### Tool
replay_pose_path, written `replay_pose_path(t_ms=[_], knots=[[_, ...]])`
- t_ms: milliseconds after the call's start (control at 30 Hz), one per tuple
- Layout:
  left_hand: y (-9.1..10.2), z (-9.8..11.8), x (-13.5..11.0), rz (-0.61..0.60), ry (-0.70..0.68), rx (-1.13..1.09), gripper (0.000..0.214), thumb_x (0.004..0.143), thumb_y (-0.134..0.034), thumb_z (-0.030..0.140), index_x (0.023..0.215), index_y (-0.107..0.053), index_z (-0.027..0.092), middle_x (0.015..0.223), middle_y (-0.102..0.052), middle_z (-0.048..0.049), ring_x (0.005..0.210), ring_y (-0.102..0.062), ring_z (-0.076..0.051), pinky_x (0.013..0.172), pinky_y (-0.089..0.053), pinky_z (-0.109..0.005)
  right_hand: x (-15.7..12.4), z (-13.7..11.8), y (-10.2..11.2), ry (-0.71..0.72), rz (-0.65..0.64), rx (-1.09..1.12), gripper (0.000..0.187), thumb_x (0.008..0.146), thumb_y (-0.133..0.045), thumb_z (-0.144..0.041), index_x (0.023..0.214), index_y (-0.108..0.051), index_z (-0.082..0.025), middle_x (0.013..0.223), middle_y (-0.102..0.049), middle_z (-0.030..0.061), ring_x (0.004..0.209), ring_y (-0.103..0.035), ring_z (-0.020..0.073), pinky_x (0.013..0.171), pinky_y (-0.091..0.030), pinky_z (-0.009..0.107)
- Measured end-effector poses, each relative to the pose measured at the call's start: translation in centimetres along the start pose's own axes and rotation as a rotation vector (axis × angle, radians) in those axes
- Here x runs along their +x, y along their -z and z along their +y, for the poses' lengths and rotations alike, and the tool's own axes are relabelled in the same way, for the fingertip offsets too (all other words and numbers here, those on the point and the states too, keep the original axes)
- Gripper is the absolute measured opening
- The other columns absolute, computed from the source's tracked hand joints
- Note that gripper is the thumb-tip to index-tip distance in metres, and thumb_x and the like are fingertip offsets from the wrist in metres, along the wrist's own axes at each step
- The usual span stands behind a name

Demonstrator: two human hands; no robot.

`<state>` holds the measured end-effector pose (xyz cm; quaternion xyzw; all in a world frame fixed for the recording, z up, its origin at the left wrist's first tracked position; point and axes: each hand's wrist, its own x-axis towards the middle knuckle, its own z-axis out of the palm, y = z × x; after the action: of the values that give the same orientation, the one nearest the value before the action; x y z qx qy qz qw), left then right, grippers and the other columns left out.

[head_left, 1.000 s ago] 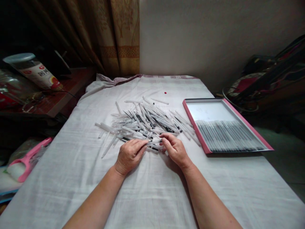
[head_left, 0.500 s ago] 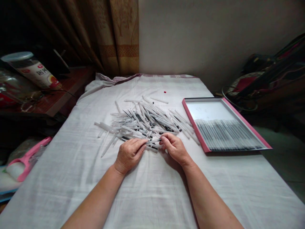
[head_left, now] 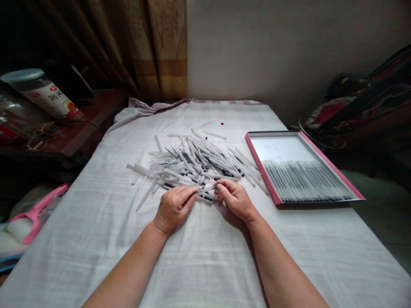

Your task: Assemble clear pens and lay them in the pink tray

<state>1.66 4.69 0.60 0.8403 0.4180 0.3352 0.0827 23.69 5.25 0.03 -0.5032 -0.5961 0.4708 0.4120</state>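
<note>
A loose heap of clear pens and pen parts [head_left: 199,164] lies in the middle of a table covered with a white cloth [head_left: 205,256]. At the heap's near edge, my left hand [head_left: 175,207] and my right hand [head_left: 236,199] pinch the two ends of one clear pen [head_left: 207,188], holding it level between them. Both hands have their fingers closed on it. To the right, a flat pink-rimmed tray [head_left: 257,160] holds a neat row of finished pens [head_left: 305,182] in its near half.
A small red bit [head_left: 222,123] lies on the cloth at the back. A dark wooden side table [head_left: 80,134] with a lidded jar [head_left: 41,94] stands on the left, a pink tool [head_left: 38,209] below it. Bags [head_left: 362,107] pile up at the right; curtains hang behind.
Both hands stay at the heap's near edge, pinching the same pen. The pen and fingers have shifted only very slightly.
</note>
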Motion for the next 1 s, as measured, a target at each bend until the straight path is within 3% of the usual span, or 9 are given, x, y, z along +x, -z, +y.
replay_pose_path(t_ms=[100,233,333,533,733,900,1000], knots=[[0.03,0.02,-0.02,-0.002,0.005,0.001,0.021,0.092,-0.053,0.023,0.107,-0.068,0.020,0.093,-0.074,-0.0066,0.083,-0.069,-0.018,0.076,-0.056,-0.030,0.02,0.12,0.04,-0.004,-0.015,0.083,0.027,0.081,-0.060,-0.037,0.100,-0.063,-0.018,0.076,-0.065,0.0015,0.059,-0.058,0.0124,0.055,-0.047,0.024],[-0.07,-0.12,-0.17,-0.010,0.009,0.001,0.021,0.092,-0.054,0.024,0.108,-0.068,0.020,0.093,-0.074,-0.0066,0.083,-0.069,-0.018,0.077,-0.056,-0.030,0.09,0.03,-0.04,0.022,0.028,0.006,0.019,0.082,-0.059,-0.036,0.083,-0.065,-0.018,0.071,-0.065,0.0020,0.062,-0.058,0.0137,0.056,-0.047,0.024],[-0.10,-0.16,-0.18,-0.011,0.007,-0.001,0.021,0.091,-0.055,0.023,0.108,-0.067,0.020,0.094,-0.074,-0.0064,0.084,-0.069,-0.018,0.077,-0.055,-0.030,0.06,0.06,-0.09,0.020,0.033,-0.071,0.026,0.086,-0.055,-0.038,0.073,-0.063,-0.017,0.065,-0.063,0.0016,0.056,-0.056,0.0124,0.054,-0.045,0.024],[-0.06,-0.11,-0.13,-0.007,0.010,-0.016,0.021,0.092,-0.054,0.023,0.108,-0.067,0.020,0.094,-0.074,-0.0068,0.083,-0.069,-0.018,0.076,-0.055,-0.030,0.06,0.39,0.05,0.039,-0.003,-0.062,0.025,0.085,-0.056,-0.036,0.098,-0.066,-0.017,0.078,-0.068,0.0030,0.059,-0.059,0.0132,0.059,-0.048,0.026],[-0.16,-0.17,-0.12,0.007,-0.001,-0.018,0.020,0.092,-0.055,0.023,0.108,-0.067,0.021,0.095,-0.074,-0.0063,0.084,-0.069,-0.018,0.077,-0.055,-0.030,0.15,-0.04,-0.33,0.045,0.066,-0.119,0.036,0.088,-0.053,-0.044,0.064,-0.062,-0.018,0.059,-0.060,0.0016,0.055,-0.055,0.0132,0.052,-0.042,0.023],[-0.10,-0.06,-0.06,0.029,0.011,-0.021,0.019,0.092,-0.055,0.023,0.108,-0.066,0.021,0.095,-0.073,-0.0059,0.085,-0.068,-0.018,0.076,-0.054,-0.029,0.04,0.05,-0.33,0.065,0.011,-0.135,0.032,0.088,-0.052,-0.043,0.072,-0.065,-0.019,0.065,-0.064,0.0017,0.056,-0.056,0.0131,0.053,-0.044,0.023],[0.08,-0.01,-0.07,0.028,0.041,0.018,0.024,0.092,-0.056,0.032,0.110,-0.065,0.019,0.093,-0.074,-0.0067,0.082,-0.069,-0.019,0.075,-0.053,-0.030,-0.01,-0.15,-0.20,0.048,0.052,-0.098,0.036,0.088,-0.051,-0.046,0.068,-0.062,-0.019,0.061,-0.061,0.0014,0.052,-0.053,0.0126,0.051,-0.042,0.023]])
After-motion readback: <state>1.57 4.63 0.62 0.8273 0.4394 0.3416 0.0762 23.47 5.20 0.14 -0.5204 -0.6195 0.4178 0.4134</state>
